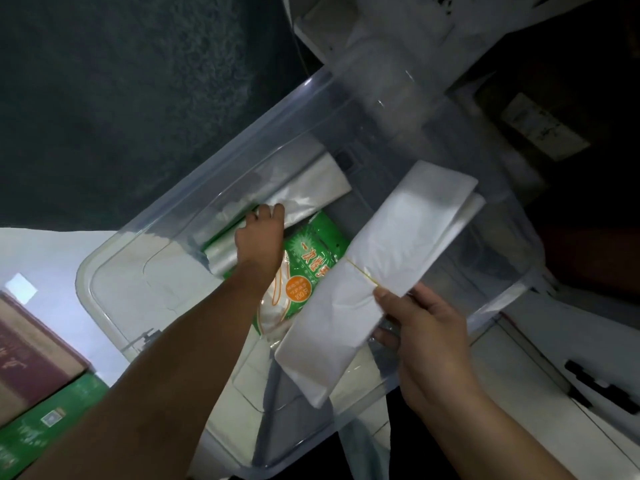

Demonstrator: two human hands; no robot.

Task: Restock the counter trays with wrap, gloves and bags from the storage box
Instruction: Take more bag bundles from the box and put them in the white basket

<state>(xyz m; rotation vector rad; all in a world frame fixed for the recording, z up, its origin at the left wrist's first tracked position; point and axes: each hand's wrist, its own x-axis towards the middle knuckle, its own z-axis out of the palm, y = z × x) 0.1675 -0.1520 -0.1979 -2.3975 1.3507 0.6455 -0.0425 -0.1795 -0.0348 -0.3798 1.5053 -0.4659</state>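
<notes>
A clear plastic storage box lies open below me. My right hand grips a folded white stack of bags bound by a yellow rubber band, held above the box's right side. My left hand reaches deep into the box, fingers curled over a clear plastic bundle lying along the far wall. Beside that hand lies a green pack of disposable gloves with an orange circle. Its lower part is hidden by the white stack.
The box's clear lid lies to the left. A brown carton and a green carton stand at the lower left. White cabinet fronts with a black handle are on the right. Dark floor lies beyond.
</notes>
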